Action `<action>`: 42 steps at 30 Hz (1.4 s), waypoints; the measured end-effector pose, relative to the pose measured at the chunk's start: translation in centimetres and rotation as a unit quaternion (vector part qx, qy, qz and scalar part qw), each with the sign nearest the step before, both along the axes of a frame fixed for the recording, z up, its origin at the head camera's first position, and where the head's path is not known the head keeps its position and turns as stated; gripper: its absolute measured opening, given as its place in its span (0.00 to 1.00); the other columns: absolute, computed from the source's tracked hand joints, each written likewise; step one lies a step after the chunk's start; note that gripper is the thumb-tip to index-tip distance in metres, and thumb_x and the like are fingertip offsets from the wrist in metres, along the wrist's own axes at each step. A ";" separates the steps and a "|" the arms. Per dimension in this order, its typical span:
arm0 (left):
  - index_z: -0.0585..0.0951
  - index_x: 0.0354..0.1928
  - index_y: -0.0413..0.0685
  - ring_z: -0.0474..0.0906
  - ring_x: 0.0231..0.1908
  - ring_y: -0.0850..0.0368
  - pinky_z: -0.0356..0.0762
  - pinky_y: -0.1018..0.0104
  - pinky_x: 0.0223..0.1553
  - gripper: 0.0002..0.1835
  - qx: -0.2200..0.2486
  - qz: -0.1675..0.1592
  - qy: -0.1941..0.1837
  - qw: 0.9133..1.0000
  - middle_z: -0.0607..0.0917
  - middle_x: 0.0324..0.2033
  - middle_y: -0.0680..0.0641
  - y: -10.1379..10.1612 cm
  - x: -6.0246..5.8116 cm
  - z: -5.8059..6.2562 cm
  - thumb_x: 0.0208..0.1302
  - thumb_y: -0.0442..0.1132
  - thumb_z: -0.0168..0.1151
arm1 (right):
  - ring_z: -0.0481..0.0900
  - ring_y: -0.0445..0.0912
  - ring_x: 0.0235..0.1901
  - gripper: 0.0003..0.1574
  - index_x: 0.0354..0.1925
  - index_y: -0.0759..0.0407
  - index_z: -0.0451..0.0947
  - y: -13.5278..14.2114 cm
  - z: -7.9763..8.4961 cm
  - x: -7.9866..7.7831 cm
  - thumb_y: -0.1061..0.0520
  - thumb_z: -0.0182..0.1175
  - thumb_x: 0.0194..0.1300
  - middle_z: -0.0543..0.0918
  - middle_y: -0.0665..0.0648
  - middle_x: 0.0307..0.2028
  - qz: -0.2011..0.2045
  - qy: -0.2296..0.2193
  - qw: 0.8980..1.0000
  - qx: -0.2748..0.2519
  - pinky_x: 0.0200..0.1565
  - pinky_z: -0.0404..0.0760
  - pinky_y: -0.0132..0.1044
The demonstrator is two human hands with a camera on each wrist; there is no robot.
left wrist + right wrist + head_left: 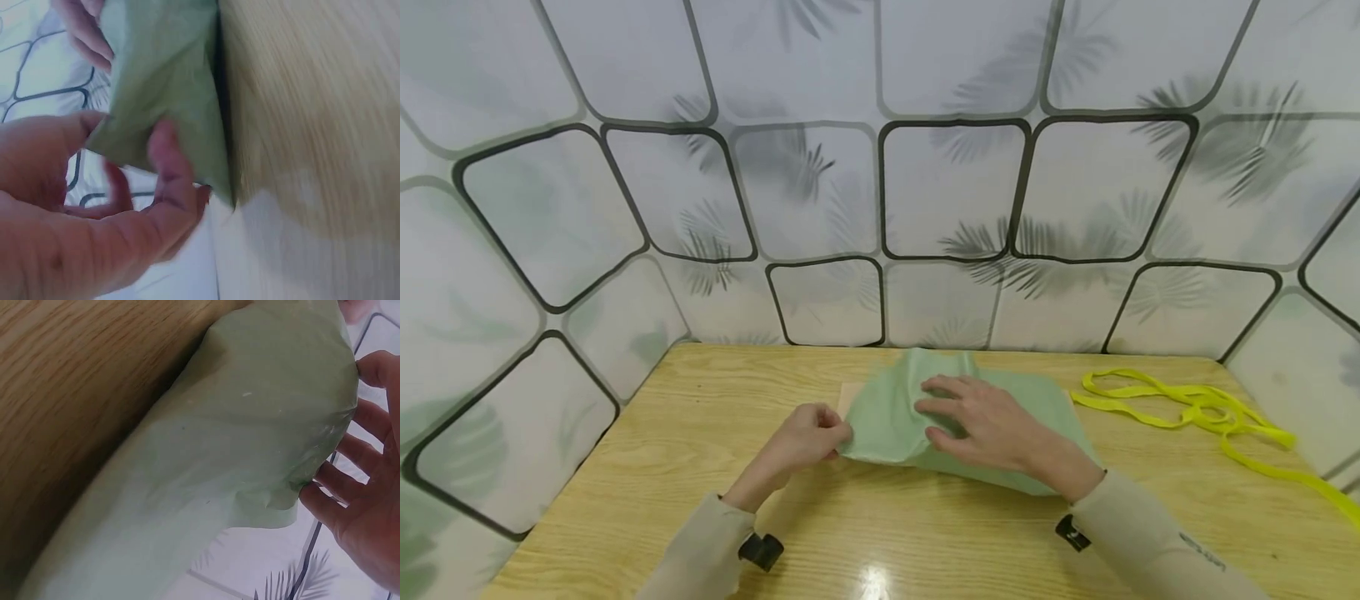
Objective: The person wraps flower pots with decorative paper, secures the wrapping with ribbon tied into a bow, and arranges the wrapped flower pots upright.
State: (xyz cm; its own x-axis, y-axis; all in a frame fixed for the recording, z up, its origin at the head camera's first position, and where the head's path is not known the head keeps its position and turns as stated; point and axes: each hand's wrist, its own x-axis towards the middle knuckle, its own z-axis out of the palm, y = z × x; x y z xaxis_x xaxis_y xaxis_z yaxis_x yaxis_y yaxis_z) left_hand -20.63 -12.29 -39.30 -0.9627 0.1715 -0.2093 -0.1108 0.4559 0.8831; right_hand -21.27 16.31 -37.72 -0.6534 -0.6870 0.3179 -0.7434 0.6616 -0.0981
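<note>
The green sheet (883,417) lay creased on the desk (722,392), its left corner pinched by the left hand (803,437), its top touched by the right hand's (988,423) spread fingers. Small writing (1202,552) on the right sleeve (1157,533) was unreadable.

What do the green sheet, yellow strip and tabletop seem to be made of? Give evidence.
Green sheet: perhaps thin plastic or coated paper, slightly glossy; creases catch light.
Yellow strip: possibly fabric or plastic, matte; flat, loose loops.
Tabletop: wood or laminate, glossy; grain and glare show.
</note>
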 end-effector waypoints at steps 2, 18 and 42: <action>0.80 0.41 0.39 0.80 0.35 0.52 0.84 0.58 0.40 0.06 0.022 0.019 0.001 1.000 0.82 0.39 0.43 0.2 0.0 0.1 0.67 0.35 0.59 | 0.79 0.58 0.63 0.23 0.60 0.50 0.83 0.1 -0.1 0.0 0.45 0.59 0.72 0.79 0.57 0.66 -0.004 0.002 1.000 -0.001 0.60 0.80 0.56; 0.43 0.77 0.31 0.80 0.35 0.57 0.77 0.66 0.37 0.50 0.177 0.104 -0.086 0.975 0.83 0.44 0.38 1.0 -0.6 -1.3 0.70 0.41 0.67 | 0.74 0.58 0.69 0.25 0.65 0.48 0.80 0.3 -0.2 0.0 0.43 0.57 0.74 0.77 0.52 0.69 -0.012 -0.025 1.000 0.007 0.67 0.74 0.56; 0.81 0.63 0.40 0.85 0.43 0.56 0.85 0.64 0.43 0.21 0.218 0.096 -0.028 0.971 0.85 0.53 0.39 2.5 -1.1 -0.3 0.69 0.36 0.67 | 0.72 0.60 0.70 0.26 0.66 0.50 0.79 0.3 0.0 0.1 0.44 0.56 0.76 0.76 0.52 0.70 -0.003 -0.031 0.999 0.011 0.68 0.72 0.58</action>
State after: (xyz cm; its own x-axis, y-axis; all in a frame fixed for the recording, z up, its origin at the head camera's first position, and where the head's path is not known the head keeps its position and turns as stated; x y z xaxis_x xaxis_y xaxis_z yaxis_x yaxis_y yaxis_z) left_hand -21.70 -9.75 -39.60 -0.9749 0.0739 -0.2100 -0.2101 0.0055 0.9777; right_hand -21.15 16.56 -37.76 -0.6760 -0.6891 0.2610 -0.7319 0.6689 -0.1296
